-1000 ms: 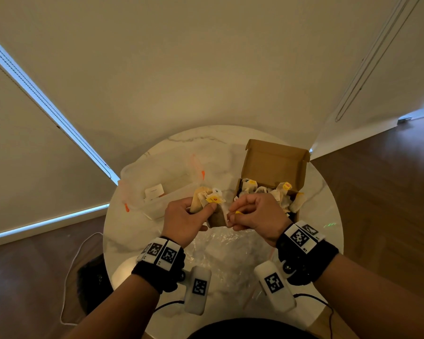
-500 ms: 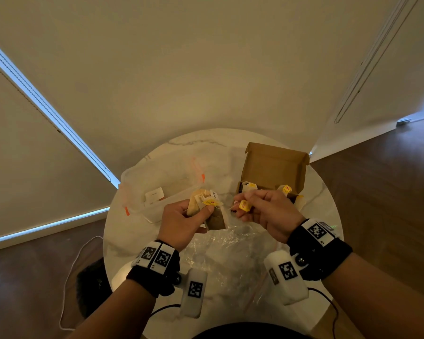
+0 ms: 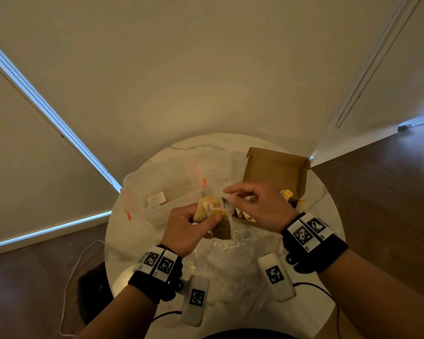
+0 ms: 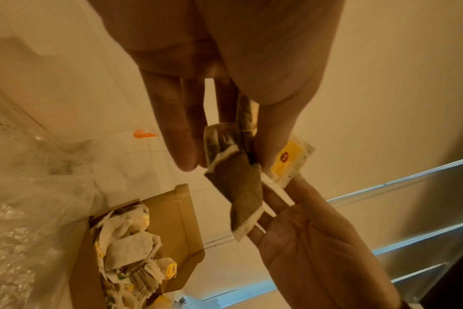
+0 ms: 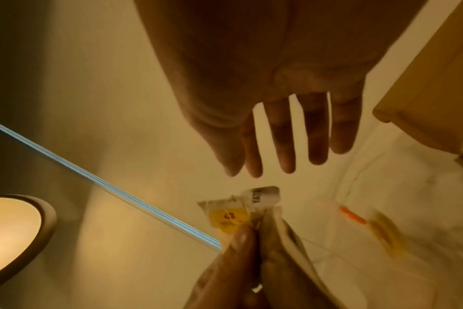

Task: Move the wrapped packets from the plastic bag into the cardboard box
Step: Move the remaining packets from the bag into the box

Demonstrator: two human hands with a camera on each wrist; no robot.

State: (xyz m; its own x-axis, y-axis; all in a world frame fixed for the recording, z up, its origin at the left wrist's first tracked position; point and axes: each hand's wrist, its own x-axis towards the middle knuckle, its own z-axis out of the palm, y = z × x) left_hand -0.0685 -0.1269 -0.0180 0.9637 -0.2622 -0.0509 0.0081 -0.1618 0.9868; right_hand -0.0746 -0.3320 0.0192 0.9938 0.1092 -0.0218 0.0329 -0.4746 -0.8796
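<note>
On the round white marble table [image 3: 132, 231], our open brown cardboard box [image 3: 277, 167] already holds packets. Left hand [image 3: 186, 231] pinches a bunch of paper-wrapped tea packets [image 3: 209, 209] beside it; right hand [image 3: 257, 206], now emptied, returns with fingers spread. Tangled strings could drag an extra packet loose.

On the desk [image 3: 132, 231] the cardboard box [image 3: 277, 172] sits at two o'clock, lid raised behind it, with wrapped packets [image 4: 130, 248] piled inside. A clear tub [image 3: 162, 204] lies at ten o'clock, left of the box. The plastic bag [image 3: 230, 265] is spread at six o'clock, nearest the person. Above the bag, between tub and box, the left hand [image 3: 184, 228] holds a bunch of packets [image 3: 208, 209], the right hand [image 3: 257, 206] just beside it at three o'clock.
</note>
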